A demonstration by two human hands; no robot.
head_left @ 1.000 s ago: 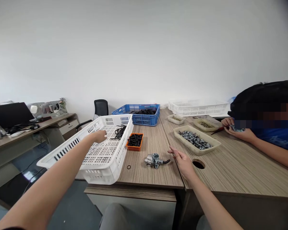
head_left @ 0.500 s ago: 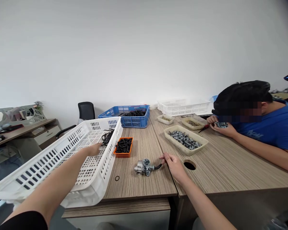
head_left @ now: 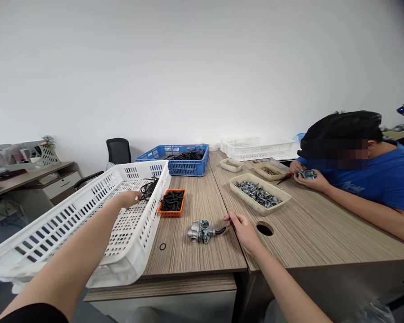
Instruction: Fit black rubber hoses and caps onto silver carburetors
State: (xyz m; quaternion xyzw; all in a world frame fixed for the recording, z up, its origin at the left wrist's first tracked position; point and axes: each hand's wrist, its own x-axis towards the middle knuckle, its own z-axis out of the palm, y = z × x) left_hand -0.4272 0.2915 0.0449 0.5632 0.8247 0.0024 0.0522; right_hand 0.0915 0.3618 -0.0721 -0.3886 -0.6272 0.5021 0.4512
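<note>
My left hand (head_left: 130, 199) is inside the white crate (head_left: 121, 264), fingers curled beside a bundle of thin black hoses (head_left: 148, 189). A tiny pale spot shows at its fingertips; what they hold is too small to name. On the table lies a silver carburetor (head_left: 200, 232) with a short black hose (head_left: 220, 231) on its right side. My right hand (head_left: 241, 226) is just above the end of that hose, thumb and fingers pinched together. Whether anything is between them I cannot make out. A black rubber ring (head_left: 162, 246) lies to the carburetor's left.
An orange basket (head_left: 170, 214) of short black hoses stands beside the crate. Behind are a blue crate (head_left: 188, 168) and another white crate (head_left: 256, 154). Trays hold metal parts (head_left: 258, 194) and brass pieces (head_left: 269, 171). Right: a table hole (head_left: 265, 229) and a co-worker (head_left: 373, 179) holding a carburetor.
My left hand has drawn back slightly to the left from the black hoses, its fingers more curled. My right hand stays by the carburetor hose. The view has shifted a little.
</note>
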